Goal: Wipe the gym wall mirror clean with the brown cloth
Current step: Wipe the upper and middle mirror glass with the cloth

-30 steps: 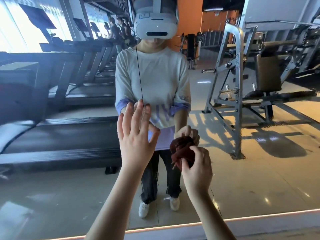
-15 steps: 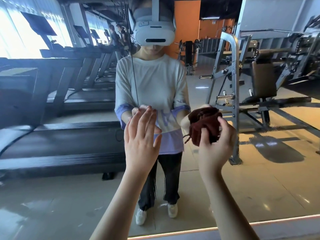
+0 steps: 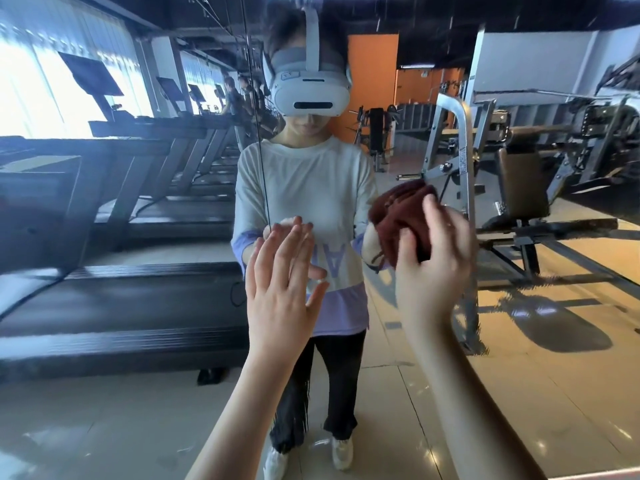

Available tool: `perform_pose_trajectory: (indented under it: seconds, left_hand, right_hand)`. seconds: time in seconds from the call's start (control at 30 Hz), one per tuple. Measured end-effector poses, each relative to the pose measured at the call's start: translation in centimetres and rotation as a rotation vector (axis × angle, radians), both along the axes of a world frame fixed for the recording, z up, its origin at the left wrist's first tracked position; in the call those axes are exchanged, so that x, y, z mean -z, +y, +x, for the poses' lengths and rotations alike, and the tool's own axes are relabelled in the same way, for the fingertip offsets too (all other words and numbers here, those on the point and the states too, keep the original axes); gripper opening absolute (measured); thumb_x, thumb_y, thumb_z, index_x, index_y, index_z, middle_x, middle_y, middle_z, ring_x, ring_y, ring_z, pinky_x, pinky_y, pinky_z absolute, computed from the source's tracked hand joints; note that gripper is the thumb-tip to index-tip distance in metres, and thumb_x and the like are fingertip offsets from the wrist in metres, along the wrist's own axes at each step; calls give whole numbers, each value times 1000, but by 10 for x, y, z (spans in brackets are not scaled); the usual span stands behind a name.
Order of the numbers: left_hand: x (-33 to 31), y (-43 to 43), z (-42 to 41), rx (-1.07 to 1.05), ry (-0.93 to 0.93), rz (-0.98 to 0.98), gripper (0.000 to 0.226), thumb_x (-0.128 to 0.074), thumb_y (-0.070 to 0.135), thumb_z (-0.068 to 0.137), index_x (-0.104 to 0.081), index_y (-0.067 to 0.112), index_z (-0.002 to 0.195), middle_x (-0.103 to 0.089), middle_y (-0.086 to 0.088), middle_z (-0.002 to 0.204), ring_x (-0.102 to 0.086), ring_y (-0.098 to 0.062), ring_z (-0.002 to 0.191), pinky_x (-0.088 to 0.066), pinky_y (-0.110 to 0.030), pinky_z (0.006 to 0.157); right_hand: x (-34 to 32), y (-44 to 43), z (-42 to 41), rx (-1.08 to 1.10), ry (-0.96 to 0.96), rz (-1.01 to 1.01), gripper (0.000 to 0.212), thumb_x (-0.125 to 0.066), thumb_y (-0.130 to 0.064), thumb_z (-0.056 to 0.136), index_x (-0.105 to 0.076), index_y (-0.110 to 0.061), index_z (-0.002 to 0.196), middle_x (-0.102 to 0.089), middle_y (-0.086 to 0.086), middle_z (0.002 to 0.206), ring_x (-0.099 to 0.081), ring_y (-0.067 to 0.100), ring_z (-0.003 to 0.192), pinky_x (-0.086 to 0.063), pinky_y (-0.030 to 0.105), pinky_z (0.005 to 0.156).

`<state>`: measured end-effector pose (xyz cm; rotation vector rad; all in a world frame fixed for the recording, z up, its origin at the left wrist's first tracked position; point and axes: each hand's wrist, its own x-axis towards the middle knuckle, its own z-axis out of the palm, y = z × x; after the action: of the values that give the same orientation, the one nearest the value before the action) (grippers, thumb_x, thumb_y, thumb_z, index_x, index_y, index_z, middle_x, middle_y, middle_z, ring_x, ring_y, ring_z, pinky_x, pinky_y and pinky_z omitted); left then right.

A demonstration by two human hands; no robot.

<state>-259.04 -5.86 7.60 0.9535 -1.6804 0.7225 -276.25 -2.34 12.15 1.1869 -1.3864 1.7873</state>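
Two hands reach to the wall mirror (image 3: 519,368), which fills the frame. At centre, the left hand (image 3: 280,282) holds straight, slightly spread fingers at the glass; contact is unclear. At centre right, the blurred right hand (image 3: 433,271) grips the bunched brown cloth (image 3: 398,216) at the mirror. Reflected are treadmills (image 3: 121,306) at left, a steel weight machine (image 3: 464,150) at right, an orange wall (image 3: 372,81) at top centre and glossy floor tiles (image 3: 561,420) below.

The person's forearms (image 3: 239,417) are bare and sleeveless up to the left hand (image 3: 280,292) and right hand (image 3: 433,271). In reflection, the person wears a white headset (image 3: 310,95) with a strap (image 3: 312,36) over the crown, a pale top (image 3: 304,181) with lilac cuffs, hem and lettering, dark trousers (image 3: 341,393) and white shoes (image 3: 342,452).
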Motion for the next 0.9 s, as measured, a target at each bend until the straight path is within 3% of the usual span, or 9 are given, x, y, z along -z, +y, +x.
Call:
perform_pose_trajectory:
  seconds: [0.07, 0.13, 0.3, 0.43, 0.5, 0.63, 0.8, 0.9]
  left_hand:
    - [-1, -5, -3, -23, 10, 4, 77, -79, 33, 80, -43, 16, 147, -39, -2, 151, -38, -30, 140, -35, -46, 113]
    - [2, -8, -5, -33, 16, -12, 78, -81, 34, 80, -43, 16, 146, -43, -3, 151, -40, -30, 139, -37, -46, 112]
    - [3, -8, -7, -29, 25, -30, 77, -81, 33, 80, -45, 16, 145, -46, -5, 149, -41, -31, 138, -37, -47, 111]
    - [4, -7, -9, -40, 24, -33, 77, -82, 30, 80, -45, 14, 146, -48, -7, 149, -42, -32, 139, -38, -49, 111]
    - [5, -6, -10, -45, 26, -38, 78, -84, 26, 79, -46, 13, 145, -50, -10, 148, -42, -33, 138, -39, -50, 110]
    - [6, -5, -13, -58, 37, -29, 75, -81, 22, 79, -47, 10, 144, -51, -12, 147, -42, -36, 138, -40, -54, 109]
    - [4, -3, -15, -56, 42, -28, 67, -74, 25, 84, -47, 9, 143, -50, -14, 148, -39, -37, 139, -37, -54, 111]
    - [3, -1, -17, -56, 59, -17, 67, -73, 34, 86, -52, 4, 141, -49, -15, 148, -37, -36, 140, -35, -54, 112]
  right_hand:
    - [-2, -5, 7, -11, 218, -2, 34, -64, -11, 87, -69, -7, 121, -66, 16, 112, -54, 29, 99, -48, 38, 82]
    - [-13, -9, 3, 7, 308, -20, 33, -65, -11, 87, -70, -9, 119, -67, 14, 110, -54, 30, 95, -48, 39, 81]
    - [-45, -14, 6, 21, 120, -85, 38, -65, -12, 87, -67, -11, 125, -65, 13, 113, -52, 27, 98, -45, 35, 84]
    - [-47, -13, 6, 38, 439, -13, 34, -63, -17, 92, -67, -13, 125, -67, 11, 114, -46, 26, 93, -45, 40, 73]
    - [-48, -11, -9, 84, 385, -22, 36, -65, -17, 90, -67, -14, 125, -66, 11, 113, -50, 28, 93, -45, 39, 73]
    - [-45, -8, -27, 189, 15, -33, 40, -65, -17, 89, -64, -10, 128, -61, 17, 111, -43, 25, 98, -46, 40, 75]
    - [-26, -3, -16, 141, 373, 52, 36, -62, -17, 91, -66, -10, 126, -64, 14, 109, -51, 29, 93, -46, 39, 72]
    - [-30, -2, -38, 164, 226, 20, 37, -65, -20, 88, -67, -14, 125, -64, 13, 106, -54, 31, 91, -49, 41, 70]
